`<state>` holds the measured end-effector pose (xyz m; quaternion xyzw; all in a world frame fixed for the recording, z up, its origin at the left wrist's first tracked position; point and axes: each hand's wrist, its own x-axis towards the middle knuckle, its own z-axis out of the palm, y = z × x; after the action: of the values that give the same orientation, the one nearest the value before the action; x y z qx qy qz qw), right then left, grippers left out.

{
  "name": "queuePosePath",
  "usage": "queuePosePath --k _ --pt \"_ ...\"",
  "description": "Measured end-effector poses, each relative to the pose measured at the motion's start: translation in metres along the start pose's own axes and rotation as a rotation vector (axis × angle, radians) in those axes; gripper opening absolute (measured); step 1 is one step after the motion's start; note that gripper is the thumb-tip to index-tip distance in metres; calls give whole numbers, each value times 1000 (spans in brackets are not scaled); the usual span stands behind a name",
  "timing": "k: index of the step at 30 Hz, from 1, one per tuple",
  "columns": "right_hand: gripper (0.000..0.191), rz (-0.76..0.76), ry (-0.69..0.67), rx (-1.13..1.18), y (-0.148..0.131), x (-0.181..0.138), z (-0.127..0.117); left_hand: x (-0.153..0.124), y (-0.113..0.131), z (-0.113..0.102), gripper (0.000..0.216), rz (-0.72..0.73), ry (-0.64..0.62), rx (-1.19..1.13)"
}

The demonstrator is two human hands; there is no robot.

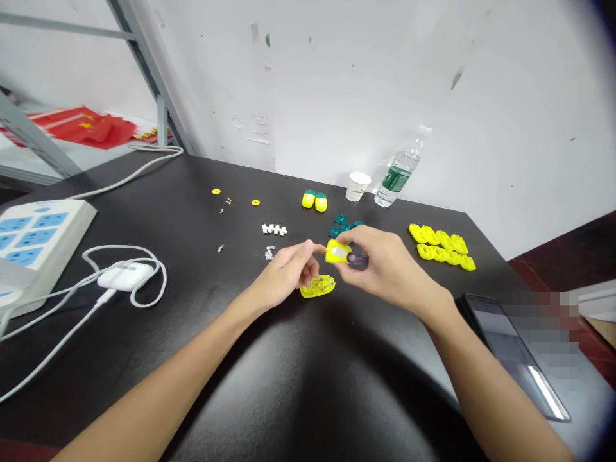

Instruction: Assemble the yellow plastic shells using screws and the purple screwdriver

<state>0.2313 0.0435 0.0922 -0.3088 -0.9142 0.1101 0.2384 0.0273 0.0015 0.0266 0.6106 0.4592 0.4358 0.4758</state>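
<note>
My right hand [385, 263] pinches a small yellow plastic casing [335, 251] with a pale oval patch and a dark, see-through part at its right end. My left hand [289, 273] is just left of it, index finger stretched to the casing's left edge and the other fingers curled. Nothing shows in its grip. Below the held casing lies an opened yellow half-shell [318, 286] with small parts inside, close to the left fingertips. Dark green plastic pieces [341, 226] lie behind my right hand, partly hidden by it.
Behind stand two yellow-green casings [314, 200], a paper cup [358, 186] and a water bottle [397, 176]. White pieces [274, 229] and yellow rings [255, 203] lie left, yellow shells [437, 239] right. A power strip [43, 237] with cables and a phone [514, 353] flank me.
</note>
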Motion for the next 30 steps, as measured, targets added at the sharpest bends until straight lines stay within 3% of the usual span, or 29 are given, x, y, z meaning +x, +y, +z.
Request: queuePosePath --k 3,5,9,16,20,23,25,30 --pt "36 84 76 66 2 0 -4 -3 -3 -3 32 139 70 473" --pt "42 88 70 91 2 -1 -6 -6 -3 -2 40 206 -23 646" --pt "31 90 -7 63 0 -1 -9 -11 -2 2 60 234 -216 772" --pt "31 173 -175 42 1 -2 -12 -11 -11 12 35 155 -214 736" --pt "29 173 -244 40 3 -4 -7 -10 -12 18 36 93 -108 720" --pt "29 179 -308 52 3 -5 -6 -10 -6 14 50 34 -92 686" --pt "31 190 -339 47 2 -5 -7 -10 0 6 61 21 -127 634" --pt "31 203 -359 40 0 -5 -9 -12 6 -12 70 102 -403 540"
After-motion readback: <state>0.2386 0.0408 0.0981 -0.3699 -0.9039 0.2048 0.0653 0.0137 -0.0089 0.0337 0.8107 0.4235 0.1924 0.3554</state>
